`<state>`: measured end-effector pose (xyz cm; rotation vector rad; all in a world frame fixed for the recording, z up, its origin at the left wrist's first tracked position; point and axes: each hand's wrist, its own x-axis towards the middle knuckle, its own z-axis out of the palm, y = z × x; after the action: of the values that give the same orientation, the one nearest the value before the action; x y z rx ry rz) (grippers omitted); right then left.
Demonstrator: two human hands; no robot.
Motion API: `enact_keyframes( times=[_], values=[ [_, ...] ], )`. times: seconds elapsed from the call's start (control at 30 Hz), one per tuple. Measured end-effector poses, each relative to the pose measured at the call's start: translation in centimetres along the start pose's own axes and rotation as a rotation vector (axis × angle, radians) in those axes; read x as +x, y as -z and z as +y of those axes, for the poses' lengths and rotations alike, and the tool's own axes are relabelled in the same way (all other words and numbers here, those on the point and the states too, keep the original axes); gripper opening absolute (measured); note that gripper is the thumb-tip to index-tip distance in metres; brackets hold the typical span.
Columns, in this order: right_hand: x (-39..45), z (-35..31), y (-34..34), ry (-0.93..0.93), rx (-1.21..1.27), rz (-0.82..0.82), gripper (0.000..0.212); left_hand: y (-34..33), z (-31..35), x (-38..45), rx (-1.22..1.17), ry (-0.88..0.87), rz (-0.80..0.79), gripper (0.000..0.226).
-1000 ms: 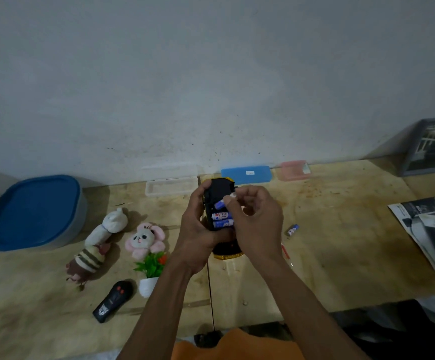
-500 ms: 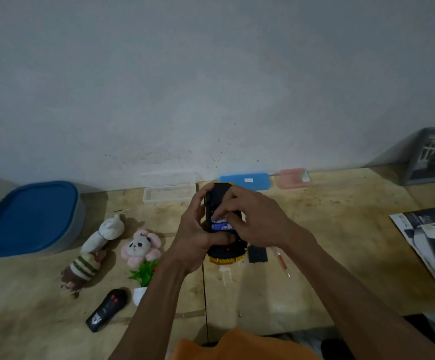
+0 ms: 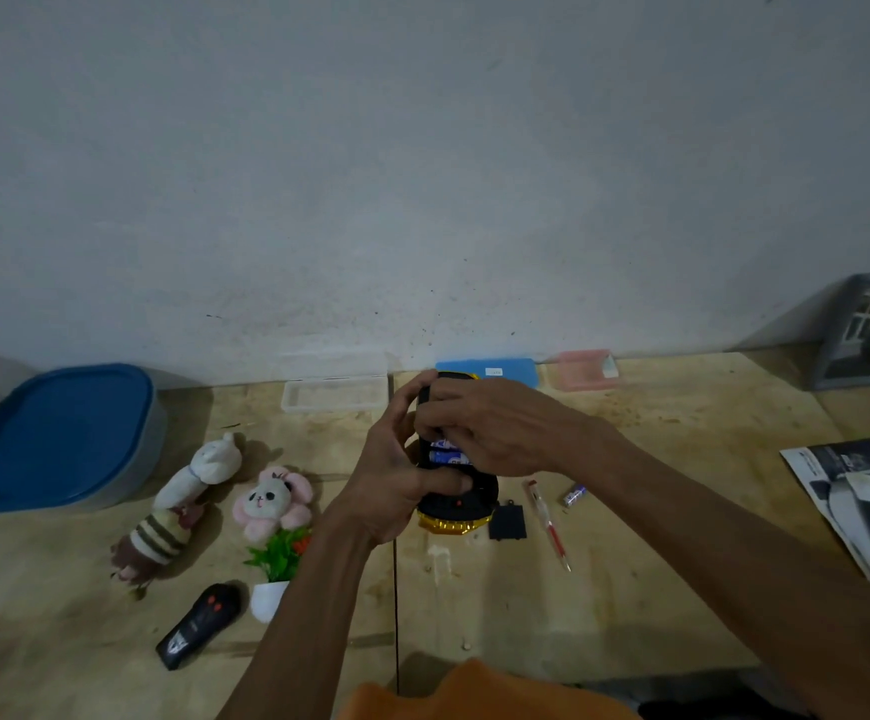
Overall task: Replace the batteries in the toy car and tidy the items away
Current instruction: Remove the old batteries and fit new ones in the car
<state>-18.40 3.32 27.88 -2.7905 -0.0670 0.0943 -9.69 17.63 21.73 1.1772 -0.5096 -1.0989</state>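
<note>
Table (image 3: 604, 589) view is shifting slightly vs half a second ago; layout is staying the same. Toy car (image 3: 456, 504) is still sitting belly-up above the table centre, in both hands, long axis running away from the person toward the wall, gold end (image 3: 454, 525) pointing back at them. Left hand (image 3: 396, 485) is still wrapping the car's left side, thumb lying across the underside near the gold end. Right hand (image 3: 495, 428) is still covering the far half of the battery bay, fingers curling down onto the cells; compared with a second ago it is no longer lifting a cell clear. Two blue-white batteries (image 3: 447, 452) are showing in the bay, lying crosswise to the car. Black battery cover (image 3: 508, 521) is lying flat just right of the gold end, screwdriver (image 3: 548, 523) beside that, loose battery (image 3: 575, 495) a bit further right. Remote (image 3: 199, 626) is lying bottom left, well apart.
</note>
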Motion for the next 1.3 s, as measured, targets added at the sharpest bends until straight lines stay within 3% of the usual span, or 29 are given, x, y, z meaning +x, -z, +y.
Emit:
enact_keyframes(
  times=[0.33, 0.5, 0.6, 0.7, 0.8, 0.87, 1.07, 1.17, 1.3],
  values=[
    [-0.1, 1.3, -0.8, -0.002, 0.247, 0.137, 0.004, 0.1, -0.4, 0.6, 0.009, 0.008, 0.022, 0.109],
    [0.2, 1.6, -1.5, -0.132, 0.444, 0.219, 0.016, 0.4, -0.3, 0.8, 0.023, -0.006, 0.047, 0.106],
    [0.1, 1.5, -1.3, -0.311, 0.81, 0.409, 0.018, 0.5, 0.0, 0.9, 0.027, -0.011, 0.099, 0.107],
    [0.0, 1.3, -0.9, -0.523, 1.426, 0.586, 0.024, 0.6, -0.1, 0.8, 0.024, -0.029, 0.131, 0.108],
    [-0.5, 0.7, -0.7, -0.698, 1.85, 0.64, 0.03, 0.7, -0.3, 0.7, 0.022, -0.064, 0.13, 0.113],
    [-1.1, 0.0, -0.8, -0.799, 1.791, 0.64, 0.032, 0.7, -0.4, 0.6, 0.032, -0.078, 0.119, 0.117],
    [-3.0, -2.9, -2.0, -0.73, 0.895, 0.511, 0.024, 0.5, -0.2, 0.4, 0.088, -0.121, 0.135, 0.119],
    [-3.2, -3.8, -2.6, -0.737, 0.781, 0.479, 0.026, 0.4, 0.0, 0.4, 0.108, -0.144, 0.14, 0.119],
    [-3.1, -4.4, -2.9, -0.753, 0.839, 0.442, 0.028, 0.3, 0.1, 0.2, 0.159, -0.179, 0.147, 0.118]
  ],
)
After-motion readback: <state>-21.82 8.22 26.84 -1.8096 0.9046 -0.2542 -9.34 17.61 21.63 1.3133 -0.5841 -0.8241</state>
